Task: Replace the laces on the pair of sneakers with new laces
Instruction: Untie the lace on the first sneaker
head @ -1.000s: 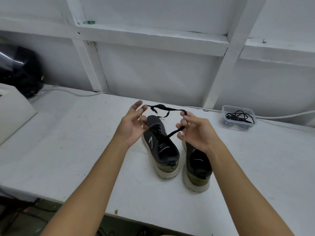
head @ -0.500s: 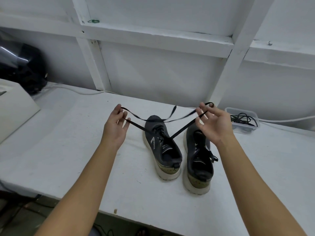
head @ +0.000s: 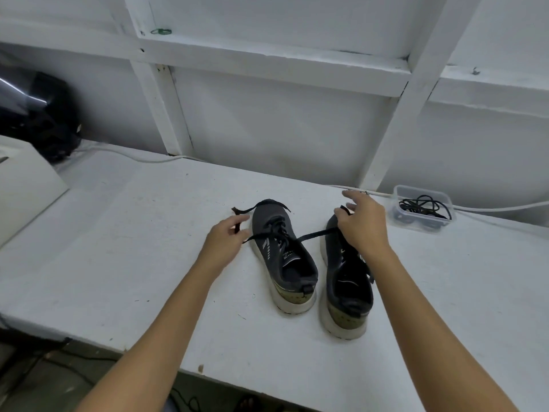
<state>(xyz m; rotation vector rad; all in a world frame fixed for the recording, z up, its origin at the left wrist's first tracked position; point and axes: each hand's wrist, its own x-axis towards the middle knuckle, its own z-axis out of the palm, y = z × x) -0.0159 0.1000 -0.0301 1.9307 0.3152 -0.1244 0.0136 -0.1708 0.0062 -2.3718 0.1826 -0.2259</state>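
Two dark grey sneakers with white soles stand side by side on the white table (head: 133, 263), heels towards me. The left sneaker (head: 285, 263) carries a black lace (head: 315, 234) whose two ends are pulled out sideways. My left hand (head: 227, 236) pinches one end just left of the toe, low over the table. My right hand (head: 362, 224) hovers over the front of the right sneaker (head: 350, 295), fingers spread, with the other end held at the thumb. A slack loop of lace lies across the left sneaker's toe.
A clear plastic container (head: 398, 193) with coiled black laces (head: 421, 205) sits at the back right by the wall. A white cable (head: 499, 208) runs along the wall behind it. A white box (head: 23, 188) and a black bag (head: 38, 114) are at the far left.
Both hands went from close together above the shoe, spread apart pulling the lace ends taut, and have now dropped low towards the table, leaving the lace slack.
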